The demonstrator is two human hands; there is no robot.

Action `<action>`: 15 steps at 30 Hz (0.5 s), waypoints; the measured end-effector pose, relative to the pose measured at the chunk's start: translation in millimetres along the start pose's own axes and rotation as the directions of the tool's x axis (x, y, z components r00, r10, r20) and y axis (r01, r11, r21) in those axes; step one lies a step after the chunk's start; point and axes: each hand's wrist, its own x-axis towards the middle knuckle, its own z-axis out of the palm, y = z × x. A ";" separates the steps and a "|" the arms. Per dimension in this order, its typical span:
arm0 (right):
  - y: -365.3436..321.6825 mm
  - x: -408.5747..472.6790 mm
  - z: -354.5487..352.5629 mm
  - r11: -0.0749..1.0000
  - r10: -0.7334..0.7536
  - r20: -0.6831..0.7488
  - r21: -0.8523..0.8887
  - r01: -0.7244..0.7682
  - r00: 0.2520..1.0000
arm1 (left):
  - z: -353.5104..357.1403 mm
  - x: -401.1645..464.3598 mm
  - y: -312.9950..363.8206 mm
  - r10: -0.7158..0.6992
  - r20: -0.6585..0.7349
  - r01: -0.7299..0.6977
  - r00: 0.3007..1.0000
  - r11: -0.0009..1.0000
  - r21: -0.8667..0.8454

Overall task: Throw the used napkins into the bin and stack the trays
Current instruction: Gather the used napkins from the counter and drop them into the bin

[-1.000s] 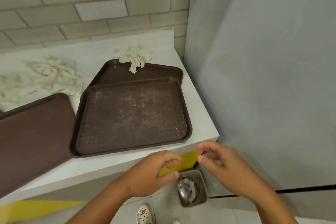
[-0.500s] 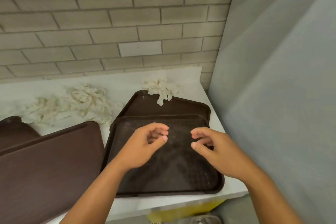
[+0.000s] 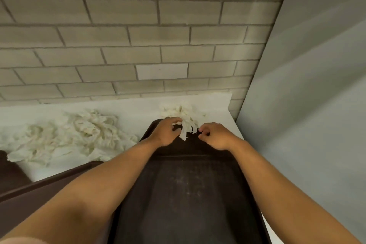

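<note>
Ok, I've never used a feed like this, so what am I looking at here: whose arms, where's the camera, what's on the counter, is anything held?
No machine: a person's bare arms, filmed by a wide-angle camera worn on their head, looking forward and down. The left hand touches a clump of shredded napkins that hangs over the far tray; a firm grip is unclear. The right hand is curled beside it, holding nothing. A nearer tray overlaps the far one, and another tray sits left. More napkins lie on the white counter.

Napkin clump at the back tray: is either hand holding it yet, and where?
The left hand pinches the napkin clump at its near, dangling strips. The right hand is curled beside it, holding nothing.
</note>
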 end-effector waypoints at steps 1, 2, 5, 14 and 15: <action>2.8 10.3 1.6 1.000 0.017 0.012 -0.001 -0.017 1.000 | -0.4 9.7 -1.7 0.016 -0.002 -0.016 1.000 0.999 0.034; 5.9 18.8 3.4 1.000 0.029 0.013 -0.001 -0.029 0.999 | -1.1 18.5 -1.6 0.035 -0.006 -0.034 0.999 0.998 0.060; 15.6 35.8 8.5 0.999 0.042 -0.043 -0.007 -0.042 0.998 | -0.8 41.6 0.4 0.063 0.050 -0.069 0.997 0.988 0.134; 41.4 59.3 3.3 0.999 0.000 -0.155 -0.034 -0.006 0.988 | 13.6 67.3 -3.2 0.068 0.209 -0.140 0.975 0.926 0.350; 42.8 61.9 0.8 0.999 -0.001 -0.158 -0.032 -0.004 0.987 | 11.0 68.3 -6.9 0.057 0.194 -0.122 0.979 0.931 0.343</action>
